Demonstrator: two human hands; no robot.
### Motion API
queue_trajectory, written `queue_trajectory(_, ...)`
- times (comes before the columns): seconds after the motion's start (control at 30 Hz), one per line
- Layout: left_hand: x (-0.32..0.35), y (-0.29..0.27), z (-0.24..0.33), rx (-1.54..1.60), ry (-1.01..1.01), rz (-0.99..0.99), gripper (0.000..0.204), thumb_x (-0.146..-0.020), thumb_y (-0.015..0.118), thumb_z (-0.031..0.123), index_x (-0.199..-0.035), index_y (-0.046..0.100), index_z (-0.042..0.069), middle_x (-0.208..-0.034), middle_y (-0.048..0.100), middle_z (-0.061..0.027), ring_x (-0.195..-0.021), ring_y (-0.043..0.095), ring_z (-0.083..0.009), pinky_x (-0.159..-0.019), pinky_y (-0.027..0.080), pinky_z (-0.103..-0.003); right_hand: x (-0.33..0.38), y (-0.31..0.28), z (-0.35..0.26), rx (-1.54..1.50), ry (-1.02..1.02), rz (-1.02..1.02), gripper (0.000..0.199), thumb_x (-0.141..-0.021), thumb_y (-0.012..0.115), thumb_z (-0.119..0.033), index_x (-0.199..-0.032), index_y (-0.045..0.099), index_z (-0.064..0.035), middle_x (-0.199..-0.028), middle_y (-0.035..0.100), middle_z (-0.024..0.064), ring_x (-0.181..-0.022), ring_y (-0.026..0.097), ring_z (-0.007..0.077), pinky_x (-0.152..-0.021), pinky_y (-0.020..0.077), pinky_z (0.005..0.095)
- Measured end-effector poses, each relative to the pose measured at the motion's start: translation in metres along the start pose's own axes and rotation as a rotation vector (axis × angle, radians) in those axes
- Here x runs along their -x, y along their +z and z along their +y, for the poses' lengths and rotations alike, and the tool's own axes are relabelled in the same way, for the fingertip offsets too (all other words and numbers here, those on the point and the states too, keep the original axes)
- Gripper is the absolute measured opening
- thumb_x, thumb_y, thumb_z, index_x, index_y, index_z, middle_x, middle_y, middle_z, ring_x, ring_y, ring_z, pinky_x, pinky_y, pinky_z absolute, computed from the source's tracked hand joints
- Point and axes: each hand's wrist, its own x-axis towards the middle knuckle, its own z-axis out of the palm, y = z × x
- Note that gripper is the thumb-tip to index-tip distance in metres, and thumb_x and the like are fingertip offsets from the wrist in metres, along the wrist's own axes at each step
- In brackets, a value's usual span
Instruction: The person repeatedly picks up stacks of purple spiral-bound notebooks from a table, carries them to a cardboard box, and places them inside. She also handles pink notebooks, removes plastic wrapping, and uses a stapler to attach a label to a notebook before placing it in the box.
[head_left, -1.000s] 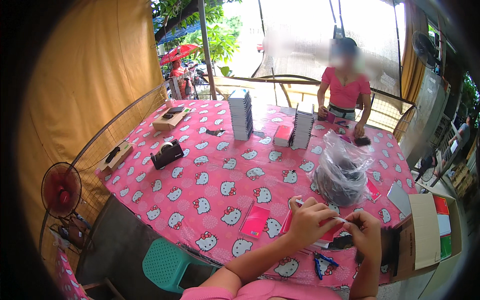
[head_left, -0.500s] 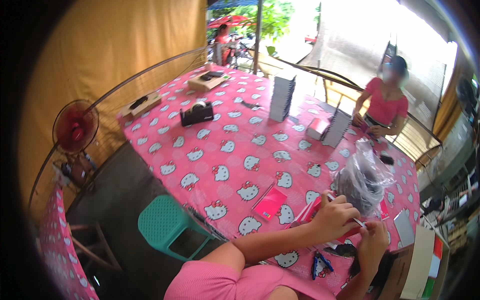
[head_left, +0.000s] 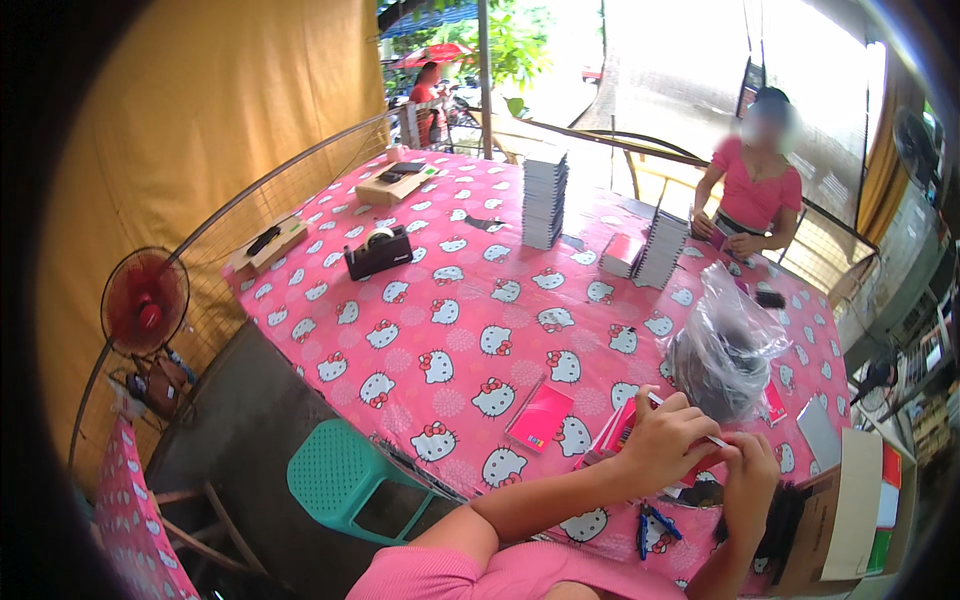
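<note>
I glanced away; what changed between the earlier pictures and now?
The head view shifted. The co-worker's left hand moved from beside the black bundle to the purple item. The wearer's left hand and right hand remain at the white strip; blue pliers and pink notebook stayed put.

Pale lettering is borne by the black tape dispenser (head_left: pixel 378 256), a small multicoloured mark is printed on the pink notebook (head_left: pixel 541 412) lying on the tabletop (head_left: pixel 410 312), and dark print is carried by the cardboard box (head_left: pixel 850 500); none can be read clearly.
</note>
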Motion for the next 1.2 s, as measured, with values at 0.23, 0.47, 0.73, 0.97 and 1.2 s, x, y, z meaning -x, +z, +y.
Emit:
queue_trajectory(0.23, 0.000, -0.003, 0.003, -0.012, 0.001, -0.007, 0.010, -0.075, 0.067, 0.018, -0.085, 0.066, 0.017, -0.080, 0.063, 0.0058, -0.082, 0.053, -0.0106, -0.090, 0.020, -0.045, 0.000, 0.005, -0.011, -0.023, 0.075, 0.084, 0.006, -0.077, 0.062, 0.000, -0.076, 0.055, -0.0005, -0.071, 0.054, 0.0127, -0.064, 0.053, 0.0284, -0.056, 0.0395, 0.0370)
queue_trajectory(0.47, 0.002, 0.002, 0.002, -0.051, 0.023, -0.047, 0.015, -0.075, 0.069, 0.020, -0.090, 0.067, 0.017, -0.082, 0.065, 0.0062, -0.079, 0.055, -0.0105, -0.090, 0.023, -0.044, -0.003, -0.011, -0.003, 0.154, -0.042, 0.025, 0.008, -0.078, 0.061, -0.007, -0.078, 0.058, -0.0002, -0.075, 0.058, 0.0134, -0.066, 0.055, 0.0305, -0.058, 0.0422, 0.0382)
queue_trajectory(0.73, -0.007, -0.006, 0.007, -0.033, -0.049, -0.098, 0.024, -0.074, 0.070, 0.024, -0.096, 0.066, 0.018, -0.080, 0.065, 0.0061, -0.076, 0.055, -0.0114, -0.089, 0.024, -0.044, -0.020, -0.038, -0.008, 0.095, -0.005, -0.454, 0.032, -0.069, 0.071, -0.022, -0.091, 0.062, 0.0000, -0.089, 0.064, 0.0159, -0.082, 0.062, 0.0336, -0.069, 0.0488, 0.0401)
queue_trajectory(0.97, -0.009, -0.007, 0.009, -0.040, -0.094, -0.114, 0.026, -0.075, 0.070, 0.024, -0.099, 0.063, 0.016, -0.081, 0.064, 0.0042, -0.078, 0.055, -0.0139, -0.085, 0.027, -0.045, -0.039, -0.034, -0.011, 0.172, 0.019, -0.535, 0.036, -0.066, 0.074, -0.025, -0.094, 0.063, -0.0042, -0.083, 0.065, 0.0123, -0.076, 0.063, 0.0303, -0.064, 0.0487, 0.0381)
queue_trajectory(1.2, -0.008, -0.008, 0.006, -0.026, -0.058, -0.129, 0.026, -0.074, 0.070, 0.021, -0.098, 0.062, 0.013, -0.086, 0.064, 0.0028, -0.083, 0.056, -0.0140, -0.084, 0.027, -0.042, -0.035, -0.028, -0.001, 0.201, -0.032, -0.609, 0.042, -0.066, 0.074, -0.031, -0.097, 0.063, -0.0043, -0.081, 0.065, 0.0140, -0.074, 0.063, 0.0312, -0.063, 0.0488, 0.0392)
